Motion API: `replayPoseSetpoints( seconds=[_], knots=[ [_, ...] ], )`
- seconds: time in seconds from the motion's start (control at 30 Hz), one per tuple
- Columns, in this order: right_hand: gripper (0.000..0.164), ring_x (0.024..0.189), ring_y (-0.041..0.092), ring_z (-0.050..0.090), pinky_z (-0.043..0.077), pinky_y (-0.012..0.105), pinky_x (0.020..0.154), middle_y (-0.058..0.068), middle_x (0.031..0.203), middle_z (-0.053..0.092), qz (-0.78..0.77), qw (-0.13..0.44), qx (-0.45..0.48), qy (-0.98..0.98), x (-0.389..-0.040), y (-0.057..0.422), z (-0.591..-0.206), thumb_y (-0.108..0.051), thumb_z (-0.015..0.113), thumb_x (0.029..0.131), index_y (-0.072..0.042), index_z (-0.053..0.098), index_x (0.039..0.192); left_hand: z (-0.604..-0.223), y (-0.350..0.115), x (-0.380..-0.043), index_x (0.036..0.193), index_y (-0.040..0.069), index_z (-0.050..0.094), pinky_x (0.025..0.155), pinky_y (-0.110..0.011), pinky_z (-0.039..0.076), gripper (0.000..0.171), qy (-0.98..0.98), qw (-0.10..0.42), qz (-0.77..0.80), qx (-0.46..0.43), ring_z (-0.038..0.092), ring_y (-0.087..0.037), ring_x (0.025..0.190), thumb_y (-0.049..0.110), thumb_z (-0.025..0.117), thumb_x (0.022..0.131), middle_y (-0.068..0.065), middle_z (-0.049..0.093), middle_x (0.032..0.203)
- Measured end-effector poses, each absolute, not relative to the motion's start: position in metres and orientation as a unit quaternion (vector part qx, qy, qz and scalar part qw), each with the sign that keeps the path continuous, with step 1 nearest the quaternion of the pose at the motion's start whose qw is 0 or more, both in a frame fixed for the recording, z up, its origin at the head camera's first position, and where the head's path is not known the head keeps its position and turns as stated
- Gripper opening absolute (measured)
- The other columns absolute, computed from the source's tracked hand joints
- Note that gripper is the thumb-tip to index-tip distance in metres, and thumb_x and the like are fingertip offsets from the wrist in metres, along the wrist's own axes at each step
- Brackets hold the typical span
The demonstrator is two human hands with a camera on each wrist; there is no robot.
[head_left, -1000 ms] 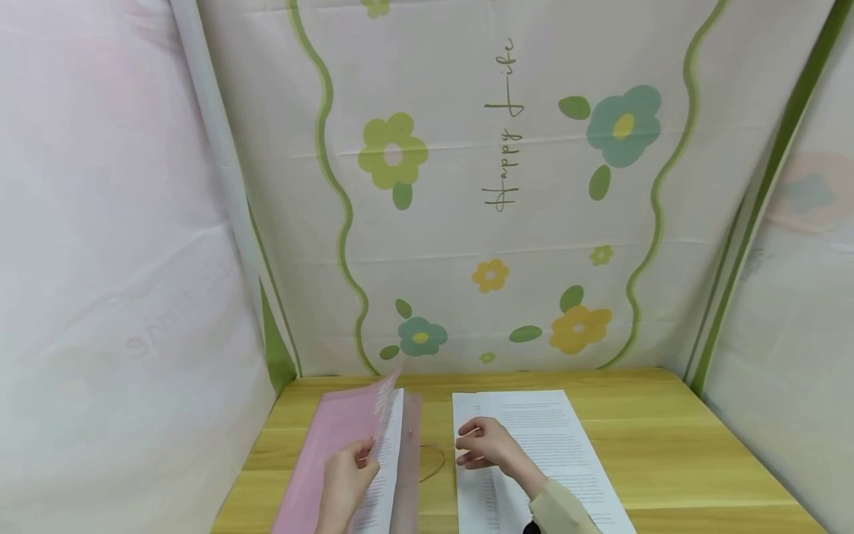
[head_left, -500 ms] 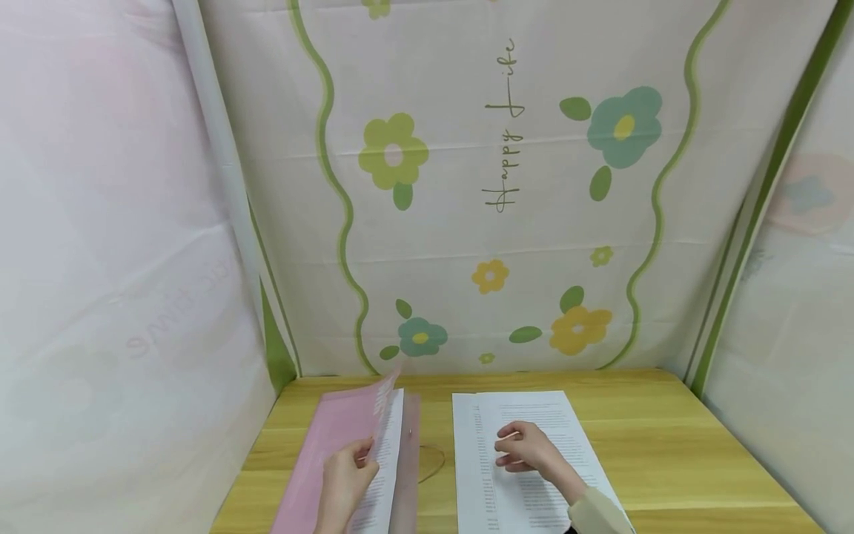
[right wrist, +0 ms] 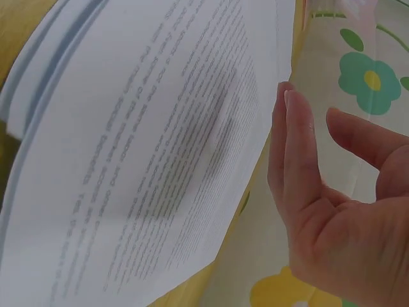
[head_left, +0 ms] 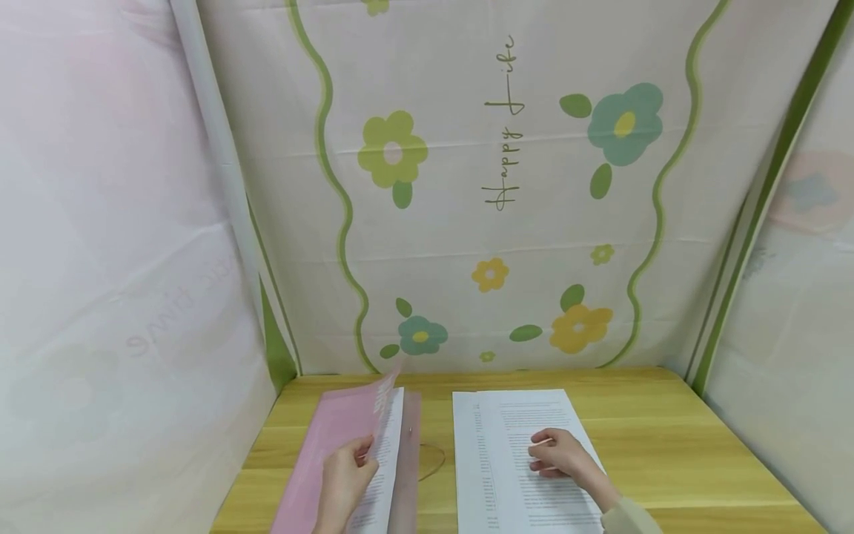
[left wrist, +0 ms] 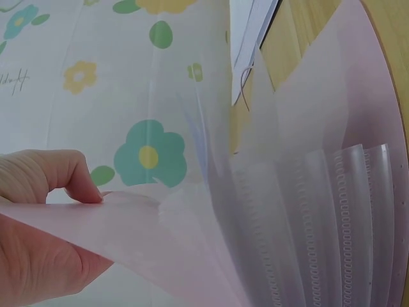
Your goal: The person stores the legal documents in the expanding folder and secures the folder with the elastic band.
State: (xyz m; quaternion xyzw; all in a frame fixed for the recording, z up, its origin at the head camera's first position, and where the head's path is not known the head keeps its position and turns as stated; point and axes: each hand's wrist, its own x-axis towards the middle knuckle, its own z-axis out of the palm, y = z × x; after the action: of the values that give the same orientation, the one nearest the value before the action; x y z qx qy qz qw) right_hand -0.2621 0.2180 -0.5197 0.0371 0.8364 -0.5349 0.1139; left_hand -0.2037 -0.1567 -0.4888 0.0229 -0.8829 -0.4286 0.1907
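Note:
My left hand (head_left: 347, 475) pinches the raised front flap of a pink plastic document folder (head_left: 330, 430) lying on the left of the table. Under that flap, printed pages (head_left: 385, 482) show at the folder's right side. In the left wrist view, thumb and fingers grip the pink flap (left wrist: 140, 233), and clear pleated dividers (left wrist: 319, 224) fan out beside it. Over the right-hand stack of printed sheets (head_left: 490, 452), my right hand (head_left: 563, 454) hovers with relaxed fingers and holds nothing. Its fingertips stand apart from the sheets (right wrist: 140, 128) in the right wrist view.
A thin string loop (head_left: 442, 463) from the folder's edge lies on the wooden table (head_left: 694, 460) between folder and stack. White flowered cloth (head_left: 454, 222) hangs close behind the table and along both sides.
My right hand has moved rightward across the printed stack, uncovering its left part. The left hand has kept the same pinch on the folder's flap.

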Motion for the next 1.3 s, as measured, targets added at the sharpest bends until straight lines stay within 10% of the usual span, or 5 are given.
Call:
replayPoseSetpoints(
  seconds=[0.97, 1.3],
  knots=[
    [0.041, 0.075, 0.02, 0.064, 0.054, 0.028, 0.06, 0.021, 0.092, 0.068, -0.388, 0.014, 0.059, 0.919, -0.256, 0.282, -0.533, -0.012, 0.07, 0.081, 0.015, 0.057, 0.109, -0.488, -0.155, -0.203, 0.109, -0.005, 0.073, 0.072, -0.032, 0.061, 0.04, -0.882, 0.176, -0.434, 0.048, 0.075, -0.029, 0.087, -0.001, 0.064, 0.07, -0.019, 0.076, 0.103],
    [0.044, 0.09, 0.032, 0.062, 0.054, 0.046, 0.076, 0.026, 0.1, 0.065, -0.327, 0.008, 0.042, 0.944, -0.257, 0.295, -0.539, -0.015, 0.07, 0.083, 0.016, 0.057, 0.11, -0.487, -0.153, -0.202, 0.108, -0.007, 0.072, 0.071, -0.031, 0.061, 0.041, -0.879, 0.177, -0.44, 0.041, 0.075, -0.03, 0.087, -0.004, 0.063, 0.069, -0.021, 0.076, 0.101]
  ],
)
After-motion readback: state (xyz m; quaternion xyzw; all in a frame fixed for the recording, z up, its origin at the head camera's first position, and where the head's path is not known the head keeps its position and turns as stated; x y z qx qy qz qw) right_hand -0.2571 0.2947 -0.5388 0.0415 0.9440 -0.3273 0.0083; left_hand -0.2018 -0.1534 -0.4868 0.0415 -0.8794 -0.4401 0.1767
